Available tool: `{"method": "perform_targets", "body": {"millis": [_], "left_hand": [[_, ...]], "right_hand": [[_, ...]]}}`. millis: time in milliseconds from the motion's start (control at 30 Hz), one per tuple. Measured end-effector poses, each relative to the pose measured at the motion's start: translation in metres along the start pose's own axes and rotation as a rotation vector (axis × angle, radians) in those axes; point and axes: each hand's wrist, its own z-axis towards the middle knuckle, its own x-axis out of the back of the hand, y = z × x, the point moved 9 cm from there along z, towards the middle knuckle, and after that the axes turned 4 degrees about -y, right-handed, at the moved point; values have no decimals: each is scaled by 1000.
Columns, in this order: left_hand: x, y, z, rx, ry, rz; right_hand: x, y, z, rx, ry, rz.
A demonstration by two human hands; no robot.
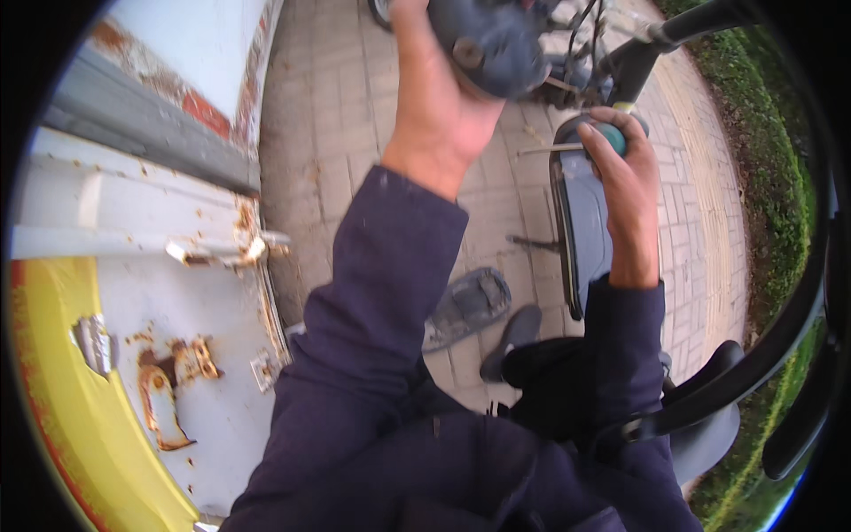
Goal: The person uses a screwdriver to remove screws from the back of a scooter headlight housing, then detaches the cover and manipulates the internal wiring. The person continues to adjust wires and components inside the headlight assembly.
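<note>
At the top of the view, my left hand point(443, 129) is closed around a rounded black plastic housing point(492, 44), with the palm beneath and beside it. Part of the housing and some fingers are hidden or cut off by the upper edge. To the right and a little lower, my right hand point(631, 168) grips a screwdriver point(609, 137) by its green handle. Its thin metal shaft points left, below the housing and apart from it. Cables and dark metal parts of a scooter-like vehicle point(589, 66) lie just beyond, between the hands.
A grey footboard point(583, 222) runs beneath my right hand. On the paving lies a dark, worn oblong panel point(470, 306) near my shoe point(517, 339). A rusty white metal door point(213, 301) stands left; a curved black bar point(753, 381) and hedge point(762, 133) lie right.
</note>
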Motion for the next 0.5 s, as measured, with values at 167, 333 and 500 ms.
{"method": "perform_targets", "body": {"millis": [167, 333, 500], "left_hand": [[-9, 10, 0, -38, -124, -59], [-14, 20, -19, -6, -135, -110], [-12, 25, -27, 31, -104, -94]], "right_hand": [[-47, 165, 5, -204, -84, -50], [-71, 327, -36, -129, -44, -528], [-76, 480, -115, -560, -31, -118]]}}
